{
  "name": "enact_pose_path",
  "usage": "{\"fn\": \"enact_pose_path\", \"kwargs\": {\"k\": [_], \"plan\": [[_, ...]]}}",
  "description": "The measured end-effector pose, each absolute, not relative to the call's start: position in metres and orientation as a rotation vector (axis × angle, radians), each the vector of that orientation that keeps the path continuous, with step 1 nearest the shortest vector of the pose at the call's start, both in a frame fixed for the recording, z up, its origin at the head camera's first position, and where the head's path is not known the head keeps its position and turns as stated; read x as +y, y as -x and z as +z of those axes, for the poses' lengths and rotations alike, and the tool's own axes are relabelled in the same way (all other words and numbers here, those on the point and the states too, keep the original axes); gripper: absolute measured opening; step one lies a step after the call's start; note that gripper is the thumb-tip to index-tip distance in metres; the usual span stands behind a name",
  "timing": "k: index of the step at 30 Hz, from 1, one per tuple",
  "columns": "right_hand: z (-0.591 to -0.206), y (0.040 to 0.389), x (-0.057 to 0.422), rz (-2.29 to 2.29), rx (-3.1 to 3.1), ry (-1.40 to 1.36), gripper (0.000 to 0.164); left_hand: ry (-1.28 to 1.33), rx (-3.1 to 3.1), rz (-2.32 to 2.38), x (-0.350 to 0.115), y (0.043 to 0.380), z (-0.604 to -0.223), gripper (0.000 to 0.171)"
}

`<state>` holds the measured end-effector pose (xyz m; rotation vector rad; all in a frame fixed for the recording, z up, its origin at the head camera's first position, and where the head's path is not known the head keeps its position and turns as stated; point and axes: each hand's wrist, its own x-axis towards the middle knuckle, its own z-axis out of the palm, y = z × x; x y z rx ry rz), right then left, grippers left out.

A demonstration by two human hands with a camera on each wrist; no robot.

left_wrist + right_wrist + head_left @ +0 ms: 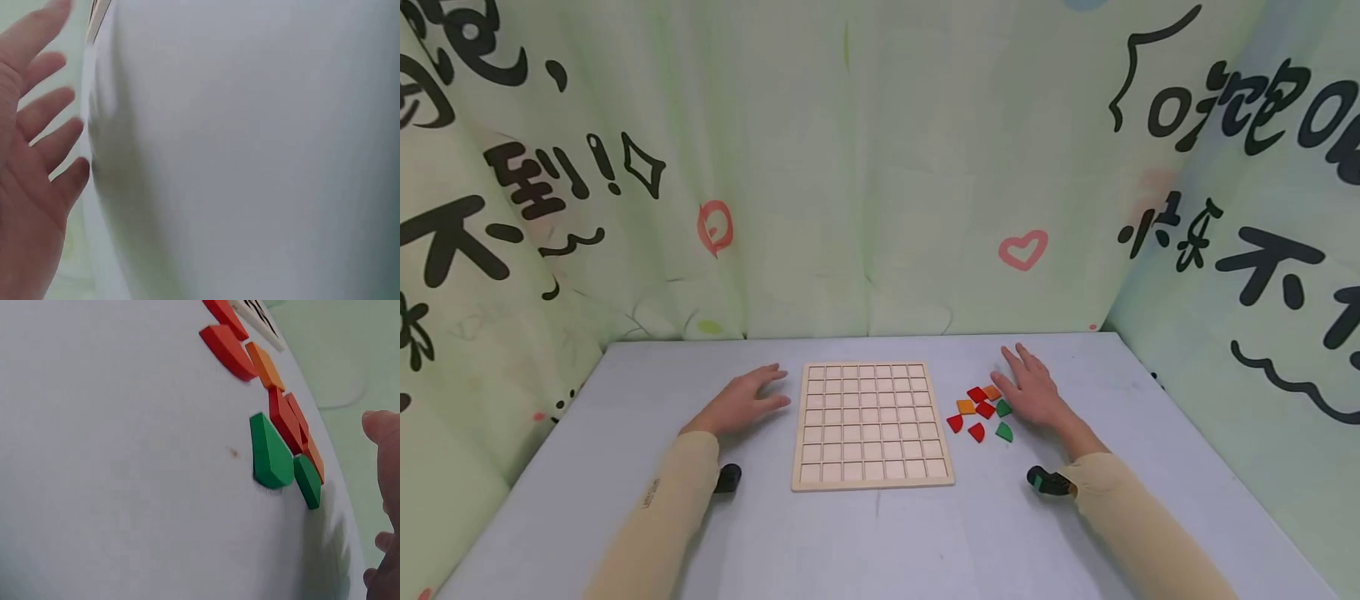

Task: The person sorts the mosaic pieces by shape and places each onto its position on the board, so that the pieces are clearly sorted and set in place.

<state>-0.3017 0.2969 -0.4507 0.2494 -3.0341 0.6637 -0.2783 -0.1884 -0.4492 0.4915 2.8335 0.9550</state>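
Observation:
A light wooden grid board with rows of square cells lies flat between the two hands. My left hand is left of the board, fingers spread and relaxed, holding nothing. In the left wrist view the left hand shows apart from the board's corner. My right hand is right of a loose group of small pieces, its fingers extended and holding nothing. The group has red pieces, orange pieces and green pieces. From the right wrist, a green piece appears nearest, with rounded and straight edges.
A white-covered table carries everything. Pale green curtains with black writing and red drawings stand behind and at both sides. Dark wrist-worn devices show below the left sleeve and the right sleeve.

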Motion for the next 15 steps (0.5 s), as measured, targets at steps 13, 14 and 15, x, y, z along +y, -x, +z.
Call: {"fn": "enact_pose_path", "kwargs": {"k": [13,14,15], "plan": [[-0.445,0.287,0.276,0.878,-2.965,-0.244,0.056,-0.639,2.724,1.207,-0.169,0.271,-0.461,0.038],[-0.445,0.286,0.276,0.883,-2.963,-0.237,0.056,-0.640,2.721,1.221,-0.169,0.271,-0.461,0.036],[-0.445,0.285,0.276,0.887,-2.961,-0.228,0.055,-0.639,2.719,1.232,-0.169,0.270,-0.461,0.036]]}}
